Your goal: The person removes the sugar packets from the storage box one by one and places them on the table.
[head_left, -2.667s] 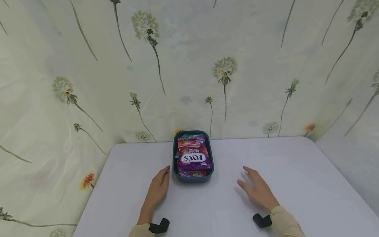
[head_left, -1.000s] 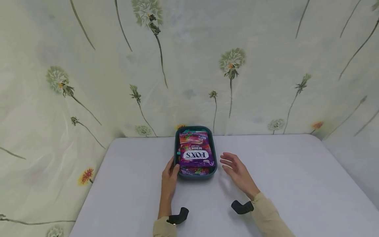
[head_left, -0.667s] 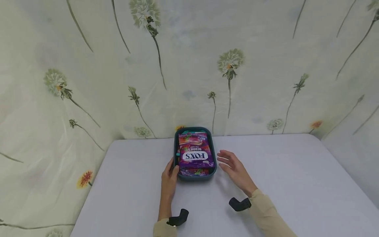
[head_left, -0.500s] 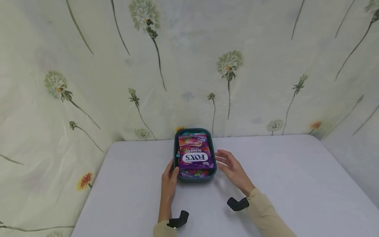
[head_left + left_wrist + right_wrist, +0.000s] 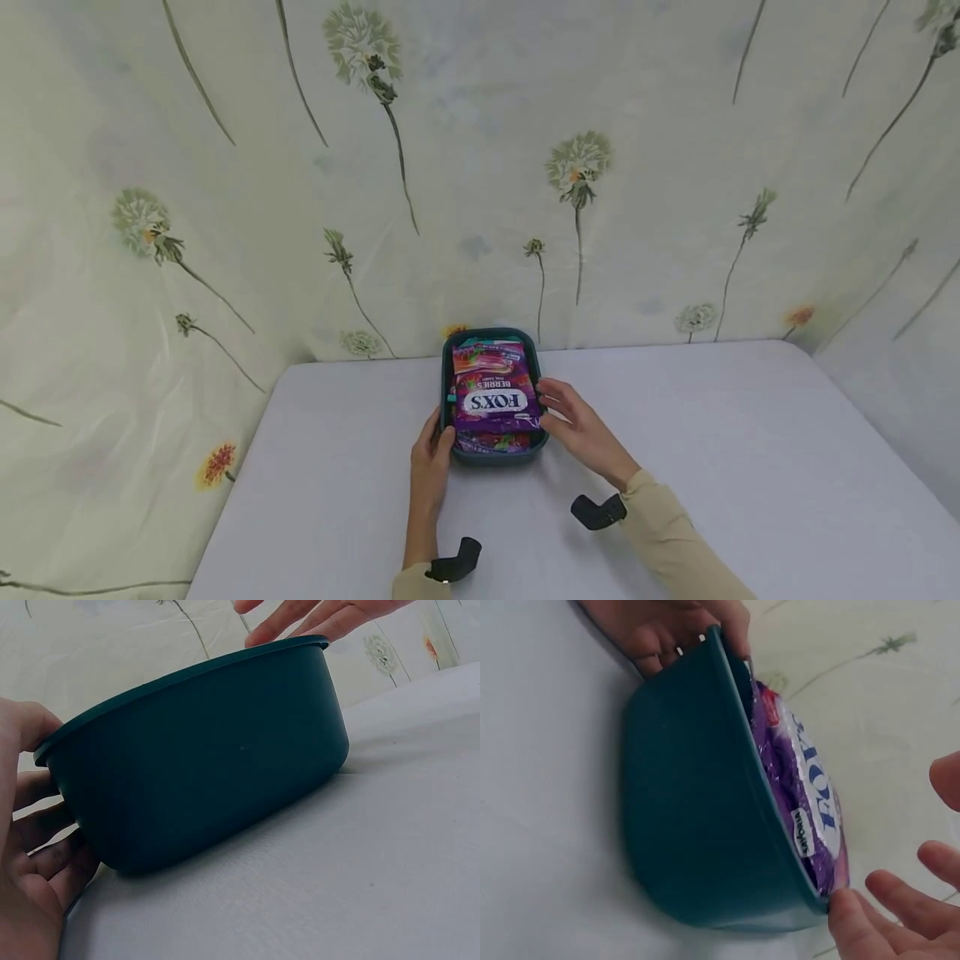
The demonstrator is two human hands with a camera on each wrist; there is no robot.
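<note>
Several packets (image 5: pixel 491 379) in a tub (image 5: pixel 497 458), left hand (image 5: pixel 431 462) clamped on it, right hand (image 5: pixel 587 429) loose against its rim, curtain (image 5: pixel 480 167) behind.

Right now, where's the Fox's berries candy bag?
In the head view, below centre, the bag lies uppermost in the teal container, between the left hand and the right hand.

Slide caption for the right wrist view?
Left hand grips a teal tub holding a FOX'S packet; right hand open at its edge.
</note>
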